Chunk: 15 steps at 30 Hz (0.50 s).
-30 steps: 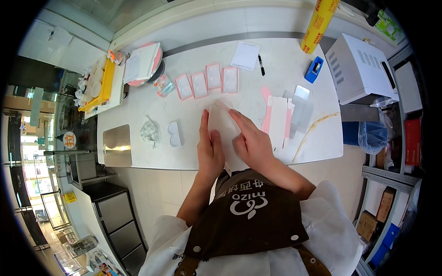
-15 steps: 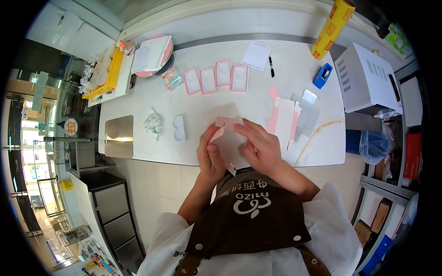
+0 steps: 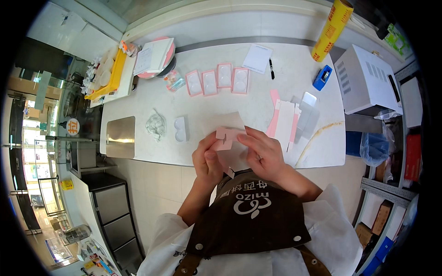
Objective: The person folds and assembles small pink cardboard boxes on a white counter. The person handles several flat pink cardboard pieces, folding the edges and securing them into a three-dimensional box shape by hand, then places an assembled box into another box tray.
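Observation:
Over the table's front edge I hold a partly folded pink-and-white cardboard box (image 3: 235,154). My left hand (image 3: 206,158) is closed on its left side, thumb bent toward the inside. My right hand (image 3: 264,154) grips the opposite side, its fingers near a slotted pink flap. Part of the cardboard is hidden behind both hands. On the table to the right lie flat pink-and-white box blanks (image 3: 286,122) and clear plastic sleeves (image 3: 307,120). Left of my hands sits a white tray insert (image 3: 181,129) with two round hollows.
Several small pink-edged boxes (image 3: 224,76) with white inserts stand at the back. Near them are a paper sheet (image 3: 257,58), a black pen (image 3: 272,69) and a blue tape dispenser (image 3: 322,77). Crumpled clear plastic (image 3: 156,125) and a metal plate (image 3: 121,137) lie left; a white oven (image 3: 366,80) stands right.
The cardboard flap at the top of the box has bent further down and inward between my hands. Both hands keep their hold, and the view has shifted slightly.

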Tool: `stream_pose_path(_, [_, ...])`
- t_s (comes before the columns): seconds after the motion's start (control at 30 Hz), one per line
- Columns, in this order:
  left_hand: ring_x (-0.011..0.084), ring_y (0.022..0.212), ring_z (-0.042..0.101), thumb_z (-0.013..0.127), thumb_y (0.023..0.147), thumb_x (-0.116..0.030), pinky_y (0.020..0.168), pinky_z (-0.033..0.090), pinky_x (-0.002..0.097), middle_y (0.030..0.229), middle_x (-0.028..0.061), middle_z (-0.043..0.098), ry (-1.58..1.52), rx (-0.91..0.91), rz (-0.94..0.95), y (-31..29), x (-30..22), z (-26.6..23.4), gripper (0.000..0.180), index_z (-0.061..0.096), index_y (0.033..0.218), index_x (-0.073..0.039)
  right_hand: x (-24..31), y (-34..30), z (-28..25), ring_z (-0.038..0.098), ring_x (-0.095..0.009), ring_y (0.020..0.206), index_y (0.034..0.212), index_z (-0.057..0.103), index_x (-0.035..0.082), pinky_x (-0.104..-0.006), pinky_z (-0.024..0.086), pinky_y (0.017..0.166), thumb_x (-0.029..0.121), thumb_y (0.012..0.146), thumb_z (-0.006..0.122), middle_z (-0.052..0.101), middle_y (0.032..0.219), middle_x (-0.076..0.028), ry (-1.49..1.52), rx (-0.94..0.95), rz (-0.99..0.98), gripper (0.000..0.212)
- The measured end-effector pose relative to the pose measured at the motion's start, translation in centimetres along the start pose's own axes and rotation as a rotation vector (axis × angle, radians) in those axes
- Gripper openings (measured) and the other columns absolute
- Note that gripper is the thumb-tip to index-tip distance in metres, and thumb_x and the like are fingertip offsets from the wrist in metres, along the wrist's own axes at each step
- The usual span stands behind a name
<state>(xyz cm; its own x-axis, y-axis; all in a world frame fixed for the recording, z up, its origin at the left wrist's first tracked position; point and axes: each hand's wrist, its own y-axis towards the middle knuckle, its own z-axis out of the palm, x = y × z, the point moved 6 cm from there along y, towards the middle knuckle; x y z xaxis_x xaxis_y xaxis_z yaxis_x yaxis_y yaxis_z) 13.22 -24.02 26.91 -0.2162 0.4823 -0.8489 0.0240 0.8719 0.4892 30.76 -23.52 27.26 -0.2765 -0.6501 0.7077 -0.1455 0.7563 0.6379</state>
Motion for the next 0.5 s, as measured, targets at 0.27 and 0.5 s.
stream_pose_path(0.27, [0.0179, 0.103, 0.057, 0.034, 0.11, -0.048, 0.092, 0.049, 0.0335, 0.118, 0.015, 0.058, -0.024, 0.026, 0.071, -0.7, -0.7, 0.5, 0.051, 0.041, 0.127, 0.0, 0.9, -0.3, -0.9, 0.072, -0.03, 0.078, 0.12, 0.071, 0.002, -0.032, 0.056, 0.063, -0.015, 0.073, 0.055, 0.068, 0.122, -0.023, -0.024, 0.001, -0.057, 0.052])
stream_pose_path(0.5, [0.0172, 0.101, 0.056, 0.032, 0.111, -0.047, 0.09, 0.048, 0.0323, 0.115, 0.0136, 0.057, -0.006, 0.046, 0.041, -0.4, -1.3, 0.7, 0.049, 0.04, 0.126, 0.0, 1.1, -0.7, -1.1, 0.073, -0.031, 0.08, 0.116, 0.072, 0.004, -0.0345, 0.058, 0.065, -0.013, 0.071, 0.057, 0.067, 0.122, -0.023, -0.051, 0.012, -0.065, 0.05])
